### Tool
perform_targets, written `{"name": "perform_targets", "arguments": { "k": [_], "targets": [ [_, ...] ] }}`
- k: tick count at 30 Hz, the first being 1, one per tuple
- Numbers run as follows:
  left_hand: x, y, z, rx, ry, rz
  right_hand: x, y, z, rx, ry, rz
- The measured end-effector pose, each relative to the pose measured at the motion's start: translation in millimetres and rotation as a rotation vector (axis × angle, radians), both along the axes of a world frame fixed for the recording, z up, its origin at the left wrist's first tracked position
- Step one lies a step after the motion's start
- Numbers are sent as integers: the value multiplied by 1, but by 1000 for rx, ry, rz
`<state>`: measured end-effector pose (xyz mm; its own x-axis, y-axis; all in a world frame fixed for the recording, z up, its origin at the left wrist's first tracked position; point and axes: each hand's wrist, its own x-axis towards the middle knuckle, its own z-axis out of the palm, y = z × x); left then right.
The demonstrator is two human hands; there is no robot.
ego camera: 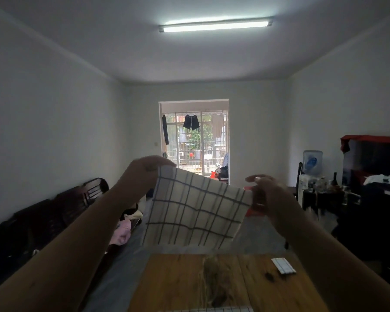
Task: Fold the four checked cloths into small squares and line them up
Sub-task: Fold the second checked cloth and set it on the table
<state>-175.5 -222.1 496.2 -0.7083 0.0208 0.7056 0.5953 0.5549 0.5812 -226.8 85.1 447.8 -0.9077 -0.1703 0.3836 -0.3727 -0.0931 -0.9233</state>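
A white cloth with dark blue checks hangs spread in the air above the far edge of the wooden table. My left hand pinches its upper left corner. My right hand pinches its upper right corner, lower than the left, so the cloth hangs tilted. A small folded checked cloth lies on the table at the right. The edge of another checked cloth shows at the bottom of the view.
A dark wooden bench with pink and pale clothes runs along the left wall. At the right stand a dark side table with bottles and a water dispenser. A balcony door is straight ahead.
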Motion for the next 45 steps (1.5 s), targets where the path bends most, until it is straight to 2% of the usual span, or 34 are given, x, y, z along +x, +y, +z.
{"name": "perform_targets", "arguments": {
  "k": [2,4,7,10,19,23,28,32,39,45],
  "targets": [
    [0,3,4,-26,-63,-3,-4,-3,-5,238,142,-145],
    [-2,8,8,-84,-151,-41,-2,-10,-8,364,297,-236],
    [-4,23,12,-197,-242,-46,5,-27,-6,429,456,-143],
    [-6,35,12,-291,-263,-38,12,-42,-1,514,480,4],
    [3,54,3,-315,-329,-130,14,-53,-9,573,503,-7],
    [3,48,3,-264,-387,-146,12,-49,-7,517,508,-61],
    [7,59,0,-302,-293,-79,11,-46,-2,473,458,-66],
    [8,73,0,-303,-144,32,17,-46,-1,464,455,-42],
    [18,79,0,-180,-247,-42,27,-46,2,428,505,-33],
    [17,84,-9,-127,-228,-4,22,-43,-6,481,543,-71]
  ]
}}
